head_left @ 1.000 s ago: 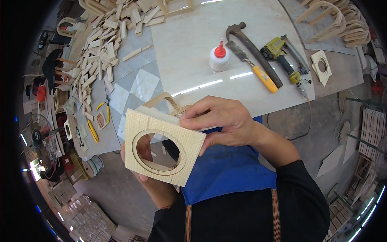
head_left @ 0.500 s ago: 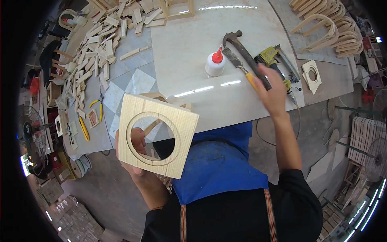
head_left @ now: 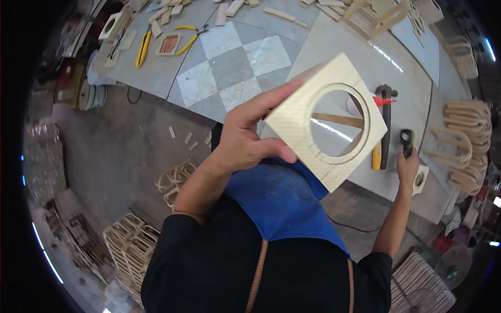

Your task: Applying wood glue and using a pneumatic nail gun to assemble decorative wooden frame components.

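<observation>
My left hand (head_left: 244, 136) grips a pale wooden box-like block (head_left: 290, 121) by its edge, fingers behind and thumb below. A large round hole with a stepped rim goes through its square face, which is tilted up toward me. At the right, my right hand (head_left: 407, 168) is closed on a green and black nail gun (head_left: 406, 140), seen mostly end-on. Between them on the table lie a claw hammer (head_left: 386, 128) and a yellow-handled scraper (head_left: 376, 157). The block partly hides a white squeeze bottle with a red cap (head_left: 381, 100).
Yellow-handled pliers (head_left: 189, 41), a yellow cutter (head_left: 142, 50) and a small square frame (head_left: 168, 45) lie at the far left. Another holed square piece (head_left: 419, 180) sits beside my right hand. Bent wooden arches (head_left: 462, 148) are stacked at the right. A cable (head_left: 350, 226) hangs below the table edge.
My view has swung, shifting the table across the picture. My right hand has gone from beside the hammer to the nail gun and grasped it. My left hand still holds the block, now turned.
</observation>
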`<state>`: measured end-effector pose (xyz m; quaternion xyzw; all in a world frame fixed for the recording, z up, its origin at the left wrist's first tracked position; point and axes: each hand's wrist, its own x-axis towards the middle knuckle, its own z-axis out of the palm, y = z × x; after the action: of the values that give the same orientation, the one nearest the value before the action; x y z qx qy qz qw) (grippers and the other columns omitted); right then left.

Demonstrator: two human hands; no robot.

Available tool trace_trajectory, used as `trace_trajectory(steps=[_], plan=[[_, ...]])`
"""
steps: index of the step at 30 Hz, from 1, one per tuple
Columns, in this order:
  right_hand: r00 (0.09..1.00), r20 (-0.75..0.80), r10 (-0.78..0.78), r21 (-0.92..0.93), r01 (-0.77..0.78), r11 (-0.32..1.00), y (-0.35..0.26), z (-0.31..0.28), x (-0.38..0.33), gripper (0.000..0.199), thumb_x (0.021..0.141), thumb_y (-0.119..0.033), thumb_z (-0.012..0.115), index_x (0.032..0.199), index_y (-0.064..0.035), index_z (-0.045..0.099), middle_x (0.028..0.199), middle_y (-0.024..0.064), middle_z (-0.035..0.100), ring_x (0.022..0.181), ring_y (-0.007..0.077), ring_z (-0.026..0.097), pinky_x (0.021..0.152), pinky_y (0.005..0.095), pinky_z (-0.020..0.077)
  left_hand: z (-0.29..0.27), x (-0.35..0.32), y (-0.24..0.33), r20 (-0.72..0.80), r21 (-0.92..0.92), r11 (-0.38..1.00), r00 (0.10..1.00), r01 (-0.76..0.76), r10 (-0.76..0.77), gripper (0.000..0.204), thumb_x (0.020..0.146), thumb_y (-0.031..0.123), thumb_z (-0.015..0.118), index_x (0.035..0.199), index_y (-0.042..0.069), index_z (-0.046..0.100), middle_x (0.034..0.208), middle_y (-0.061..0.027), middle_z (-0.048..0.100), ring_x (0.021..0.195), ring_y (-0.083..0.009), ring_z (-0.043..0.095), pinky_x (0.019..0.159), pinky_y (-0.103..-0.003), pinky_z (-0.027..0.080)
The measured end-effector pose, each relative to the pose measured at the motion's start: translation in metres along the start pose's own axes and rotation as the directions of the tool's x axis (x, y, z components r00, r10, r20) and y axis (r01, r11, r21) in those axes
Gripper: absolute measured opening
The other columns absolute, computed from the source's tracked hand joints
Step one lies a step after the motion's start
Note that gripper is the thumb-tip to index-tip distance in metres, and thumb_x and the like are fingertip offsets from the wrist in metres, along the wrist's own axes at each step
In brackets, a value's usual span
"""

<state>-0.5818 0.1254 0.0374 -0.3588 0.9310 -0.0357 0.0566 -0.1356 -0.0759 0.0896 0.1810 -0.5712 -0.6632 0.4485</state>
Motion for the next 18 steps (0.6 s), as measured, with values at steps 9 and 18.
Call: trace_trajectory(steps=[9,18], plan=[[0.997,0.075,0.012,0.75,-0.064,0.658,-0.061,-0.163,-0.064,0.032,0.095,-0.021,0.066,0.114,0.0046,0.064,0.061,0.0027,0.051,0.047,0.0081,0.044,0.043,0.021,0.0338,0.015,0.008,0.01,0.043,0.1,0.995,0.999,-0.022,0.018,0.091,0.059,0.013,0.095,0.142,0.011,0.059,0.123,-0.0076,0.069,0.105,-0.0186,0.063,0.096,-0.028,0.046],[0.851,0.119,-0.511,0.905,0.118,0.409,-0.138,-0.217,-0.118,0.06,0.081,-0.012,0.075,0.137,-0.0049,0.056,0.096,0.0083,0.066,0.08,0.0221,0.064,0.069,0.0308,0.0548,0.026,0.009,0.007,0.086,0.168,0.982,0.993,-0.091,0.077,0.089,0.059,0.025,0.095,0.141,0.011,0.061,0.098,-0.004,0.068,0.084,-0.0154,0.057,0.079,-0.028,0.046]])
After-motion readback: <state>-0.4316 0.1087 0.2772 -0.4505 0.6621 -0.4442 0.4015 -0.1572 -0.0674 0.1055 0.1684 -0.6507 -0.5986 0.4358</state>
